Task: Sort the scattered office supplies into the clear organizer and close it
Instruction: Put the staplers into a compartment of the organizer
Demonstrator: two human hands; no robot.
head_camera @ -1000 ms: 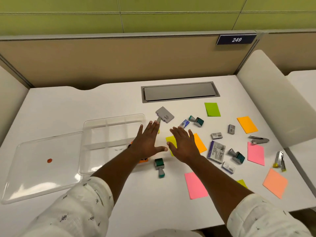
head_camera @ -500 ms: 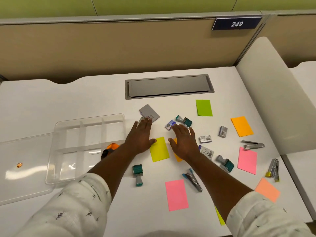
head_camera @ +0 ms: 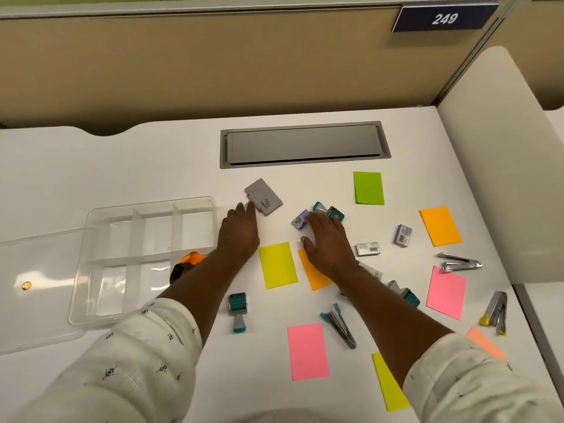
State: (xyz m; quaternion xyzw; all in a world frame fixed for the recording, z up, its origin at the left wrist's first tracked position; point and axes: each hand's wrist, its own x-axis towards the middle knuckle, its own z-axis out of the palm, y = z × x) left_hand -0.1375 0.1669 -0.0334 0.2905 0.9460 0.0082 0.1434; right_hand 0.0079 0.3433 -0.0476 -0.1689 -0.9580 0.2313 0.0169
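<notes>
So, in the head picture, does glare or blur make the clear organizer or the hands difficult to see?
Head view: bright glare patches lie on the clear lid and on the floor of the clear organizer, yet its dividers read plainly. Head view: the left hand and right hand look slightly soft, but their outlines are clear. Head view: the lighting is even and the shadows are faint.

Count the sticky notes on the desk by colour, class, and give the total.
Green note: 1
Orange notes: 2
Yellow notes: 2
Pink notes: 2
Peach note: 1
Total: 8
</notes>
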